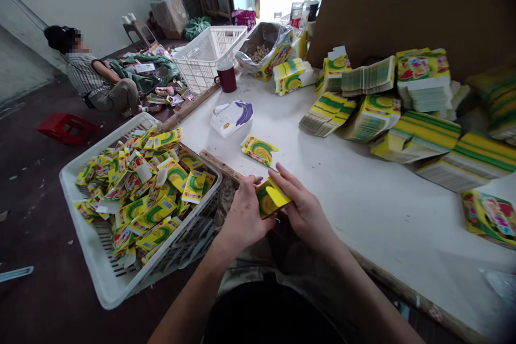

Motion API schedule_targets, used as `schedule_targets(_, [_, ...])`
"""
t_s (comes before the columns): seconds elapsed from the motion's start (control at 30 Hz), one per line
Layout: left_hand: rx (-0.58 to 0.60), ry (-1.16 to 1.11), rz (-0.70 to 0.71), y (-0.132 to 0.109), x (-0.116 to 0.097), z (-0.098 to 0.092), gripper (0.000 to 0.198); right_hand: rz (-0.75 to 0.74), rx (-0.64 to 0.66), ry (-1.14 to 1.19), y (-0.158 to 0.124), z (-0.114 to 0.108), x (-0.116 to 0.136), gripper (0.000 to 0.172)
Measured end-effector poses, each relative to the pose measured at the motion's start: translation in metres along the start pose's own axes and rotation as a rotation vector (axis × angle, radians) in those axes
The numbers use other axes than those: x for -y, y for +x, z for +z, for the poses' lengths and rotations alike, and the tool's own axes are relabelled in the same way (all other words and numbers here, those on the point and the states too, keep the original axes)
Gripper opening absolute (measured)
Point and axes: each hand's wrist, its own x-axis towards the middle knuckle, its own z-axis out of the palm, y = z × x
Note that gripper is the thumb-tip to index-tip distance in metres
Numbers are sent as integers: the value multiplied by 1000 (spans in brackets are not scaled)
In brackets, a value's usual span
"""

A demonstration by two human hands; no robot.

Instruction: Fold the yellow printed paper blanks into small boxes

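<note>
A small yellow-and-green cardboard box [269, 200] is held just over the table's front edge, with a yellow flap standing up. My left hand [245, 214] is closed round its left side and underside. On the other side, my right hand [303, 205] has its fingers along the box's right edge and flap, the thumb lower down. Just beyond my hands, another small yellow carton [259, 149] lies on the white table [306, 172]. To my left, a white plastic crate [92, 266] holds a heap of similar small boxes [157, 191].
Stacks of flat cartons [419, 134] cover the table's right side under a big brown board [411, 5]. A tissue pack [231, 118], a dark mug [226, 76] and a bag-lined box [264, 54] stand farther back. Another person [94, 72] sits low at the left near a red stool [66, 128].
</note>
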Motion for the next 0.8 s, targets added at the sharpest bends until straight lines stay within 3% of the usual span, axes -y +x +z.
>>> schedule_targets(0.13, [2, 19, -44, -1, 2, -17, 53, -43, 148, -60, 1, -3, -8, 57])
schedule_targets(0.27, [35, -49, -54, -1, 7, -27, 53, -39, 197, -85, 2, -11, -6, 31])
schedule_targets(0.37, [73, -104, -67, -1, 7, -29, 55, -43, 283, -69, 6, -18, 2, 22])
schedule_targets(0.57, [24, -16, -58, -4, 8, -35, 50, -12, 199, -65, 13, 0, 12, 22])
schedule_targets(0.8, [56, -63, -63, -6, 17, -44, 55, -55, 345, -55, 17, -9, 12, 13])
